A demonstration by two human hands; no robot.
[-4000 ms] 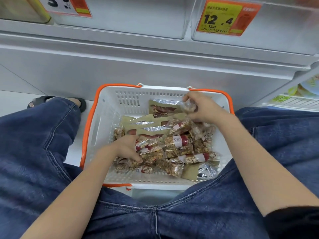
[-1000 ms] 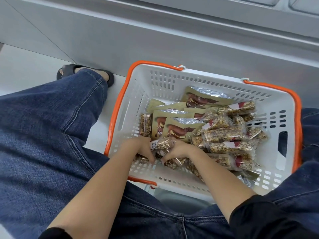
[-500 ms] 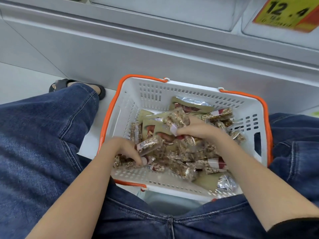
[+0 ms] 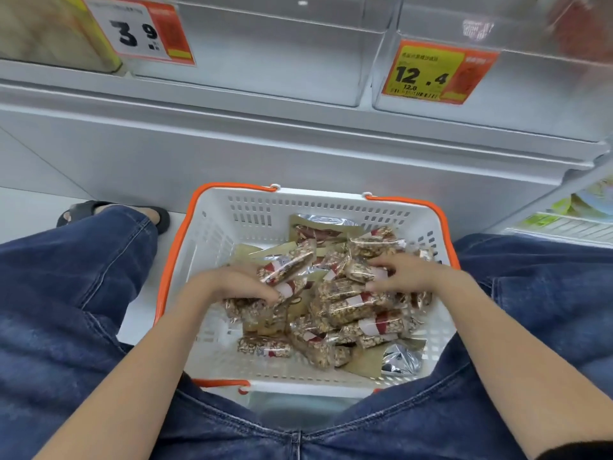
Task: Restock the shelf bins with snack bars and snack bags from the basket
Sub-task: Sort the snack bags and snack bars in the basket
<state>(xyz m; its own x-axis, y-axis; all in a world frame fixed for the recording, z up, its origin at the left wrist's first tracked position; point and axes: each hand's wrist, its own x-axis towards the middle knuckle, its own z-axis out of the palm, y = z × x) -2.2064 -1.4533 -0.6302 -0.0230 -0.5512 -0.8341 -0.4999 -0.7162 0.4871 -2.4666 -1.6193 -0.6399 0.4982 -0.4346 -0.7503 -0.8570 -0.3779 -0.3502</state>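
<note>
Clear-wrapped snack bars (image 4: 345, 303) heaped over snack bags (image 4: 384, 360) in basket (image 4: 212, 227), set between knees below shelf bins (image 4: 272, 64). Left hand (image 4: 238, 283) clamped on several bars, right hand (image 4: 408, 273) curled round another: gathering handfuls, probably to save trips.

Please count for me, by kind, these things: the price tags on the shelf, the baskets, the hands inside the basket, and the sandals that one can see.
Price tags: 2, the white tag and the yellow tag
Baskets: 1, the basket
Hands: 2, the left hand and the right hand, each gripping snack bars
Sandals: 1, the sandal
Total: 6
</note>
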